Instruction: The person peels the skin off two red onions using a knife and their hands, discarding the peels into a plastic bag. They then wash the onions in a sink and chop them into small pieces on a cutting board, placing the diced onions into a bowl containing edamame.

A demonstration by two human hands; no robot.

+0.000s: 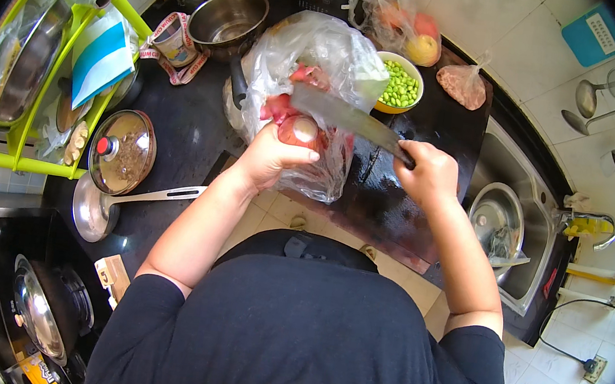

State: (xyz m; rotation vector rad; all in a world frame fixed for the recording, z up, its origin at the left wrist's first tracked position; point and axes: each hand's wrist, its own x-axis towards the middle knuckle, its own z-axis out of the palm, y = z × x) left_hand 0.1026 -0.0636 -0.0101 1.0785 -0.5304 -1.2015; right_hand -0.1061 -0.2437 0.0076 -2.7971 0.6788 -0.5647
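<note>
While the left hand grips the onion at upper centre of the frame, over the bag, the right hand is closed round the handle of the knife, whose blade slants toward upper left. We cannot tell whether blade and onion touch. From the pale end and the reddish peel close by, we judge the step in hand to be peeling; the next move probably calls for a firm left grip, thumb clear of the edge, as loose skin comes away over the bag. We count one onion in hand, one knife and at least two patches of peel. Around these we count one pan left of the bag, one bowl right of it, one ladle at left, and one basin in the sink at right. The beans are too many to count.
</note>
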